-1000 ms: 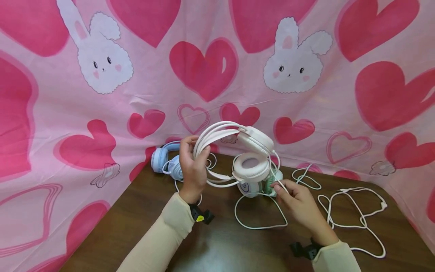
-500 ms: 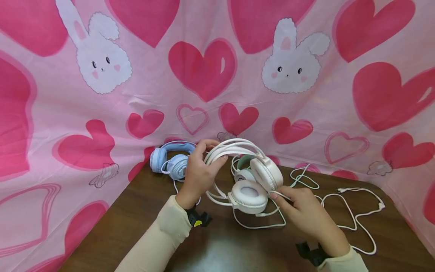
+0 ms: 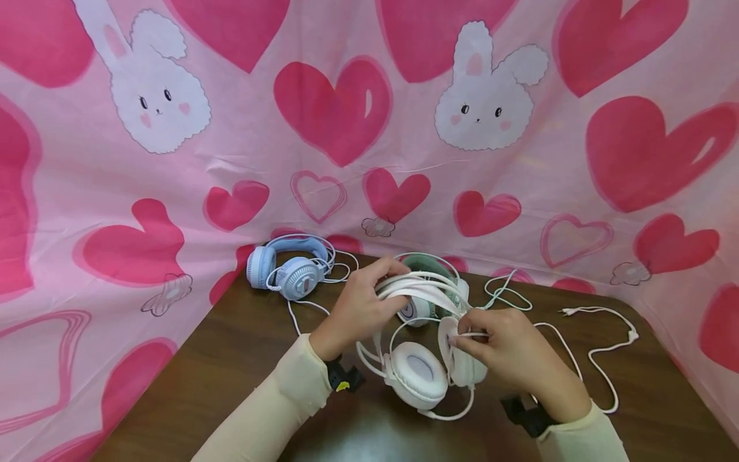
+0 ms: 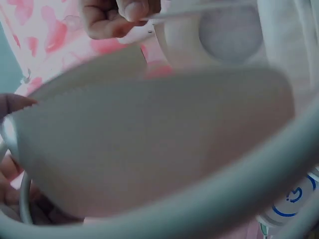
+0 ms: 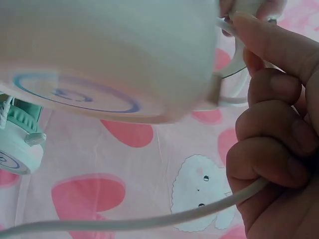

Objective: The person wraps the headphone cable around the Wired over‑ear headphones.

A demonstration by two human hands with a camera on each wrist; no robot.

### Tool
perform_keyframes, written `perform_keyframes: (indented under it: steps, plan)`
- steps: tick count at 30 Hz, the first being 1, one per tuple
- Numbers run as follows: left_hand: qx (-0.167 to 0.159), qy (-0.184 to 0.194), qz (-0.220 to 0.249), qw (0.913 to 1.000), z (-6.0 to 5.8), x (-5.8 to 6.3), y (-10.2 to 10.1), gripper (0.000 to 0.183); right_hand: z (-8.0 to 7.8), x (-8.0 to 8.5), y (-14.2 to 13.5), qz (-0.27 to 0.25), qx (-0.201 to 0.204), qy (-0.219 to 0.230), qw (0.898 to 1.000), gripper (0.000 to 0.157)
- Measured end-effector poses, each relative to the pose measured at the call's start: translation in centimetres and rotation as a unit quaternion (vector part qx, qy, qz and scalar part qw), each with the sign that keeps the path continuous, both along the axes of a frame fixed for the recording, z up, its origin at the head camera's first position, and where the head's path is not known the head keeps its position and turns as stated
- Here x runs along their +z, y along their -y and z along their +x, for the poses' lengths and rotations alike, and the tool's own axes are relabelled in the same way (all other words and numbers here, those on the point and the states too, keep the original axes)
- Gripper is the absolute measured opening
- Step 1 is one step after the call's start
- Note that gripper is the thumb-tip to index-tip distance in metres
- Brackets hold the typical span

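White headphones hang tilted over the table, ear cups downward. My left hand grips them by the headband, fingers over the top and thumb beneath. The wide inner band fills much of the left wrist view. Beside the right ear cup, my right hand pinches the headphones' white cable between thumb and index finger. In the right wrist view the cable also passes through the other curled fingers. Part of the right ear cup is hidden behind that hand in the head view.
Blue headphones lie at the back left of the brown table. Green-and-white headphones stand just behind the white pair, partly covered. A loose white cable end trails at right, near a mint cable. Pink heart-patterned cloth hangs behind.
Both hands have brought the white headphones lower and a little to the right, the ear cups now pointing down. My right hand has kept its pinch, and the cable on the right has been drawn in.
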State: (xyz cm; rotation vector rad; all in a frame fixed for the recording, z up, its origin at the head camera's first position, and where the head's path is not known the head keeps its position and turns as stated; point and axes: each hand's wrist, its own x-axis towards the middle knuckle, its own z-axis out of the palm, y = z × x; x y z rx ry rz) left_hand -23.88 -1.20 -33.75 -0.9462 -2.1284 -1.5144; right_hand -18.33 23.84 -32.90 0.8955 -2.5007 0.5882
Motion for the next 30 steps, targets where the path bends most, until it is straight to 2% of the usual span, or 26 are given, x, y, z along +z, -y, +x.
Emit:
perform_keyframes:
  steps: [6, 11, 14, 17, 21, 24, 28, 30]
  plan:
    - [-0.087, 0.028, -0.005, 0.9959, -0.5, -0.4, 0.2, 0.032, 0.1, 0.5, -0.3, -0.034, 0.031, -0.035, 0.998, 0.032]
    - [-0.167, 0.086, 0.003, 0.9822, -1.1, -0.6, 0.5, 0.034, 0.3, 0.9, -1.1, -0.107, 0.075, -0.017, 0.991, 0.034]
    - [-0.212, 0.118, 0.021, 0.9700, -1.4, -0.7, 0.6, 0.036, 0.4, 1.0, -1.7, -0.160, 0.107, -0.005, 0.981, 0.037]
    - [-0.254, 0.142, 0.049, 0.9555, -1.5, -0.7, 0.6, 0.037, 0.2, 1.2, -2.2, -0.205, 0.155, -0.008, 0.966, 0.036]
    - [-0.284, 0.162, 0.076, 0.9418, -1.5, -0.7, 0.6, 0.037, -0.2, 1.3, -2.8, -0.243, 0.214, -0.019, 0.946, 0.024]
    - [-0.302, 0.175, 0.097, 0.9320, -1.6, -0.7, 0.6, 0.039, -0.3, 1.5, -3.1, -0.256, 0.232, -0.020, 0.938, 0.019]
    - [-0.340, 0.208, 0.140, 0.9064, -1.5, -0.7, 0.7, 0.040, -0.6, 1.4, -3.6, -0.291, 0.252, -0.016, 0.923, 0.018]
    - [-0.368, 0.236, 0.167, 0.8840, -1.5, -0.7, 0.7, 0.039, -0.9, 1.0, -3.8, -0.321, 0.259, -0.009, 0.911, 0.016]
